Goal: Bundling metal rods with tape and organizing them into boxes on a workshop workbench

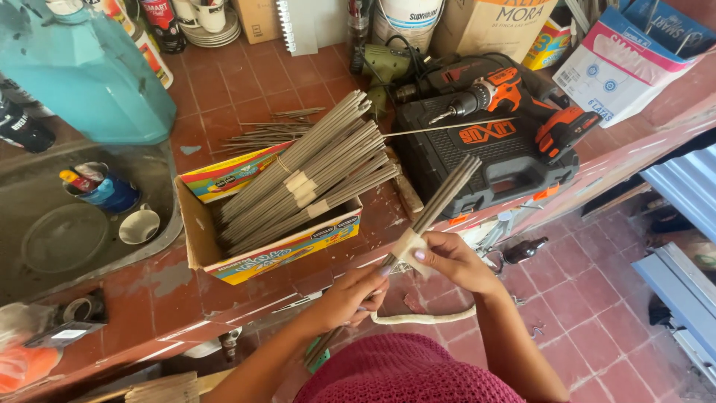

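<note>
You've got a bundle of thin grey rods in both hands, held off the front edge of the tabletop, slanting up to the right, top end over the black tool case. Your left hand is clenched round the lower part of the rods; your right hand pinches a strip of pale tape wrapped round the bundle's middle. A loose tail of tape curls below your hands.

On the tabletop, near the front edge: a colourful cardboard box w/ more taped rod bundles lying slanted in it, ends sticking out toward the back. Loose rods fan out just behind the box. The tool case sits right of the box, w/ an orange-and-black drill on top. At the left edge: a sink w/ a blue cup and a white cup in it, and a big blue water jug behind, at the back left corner.
</note>
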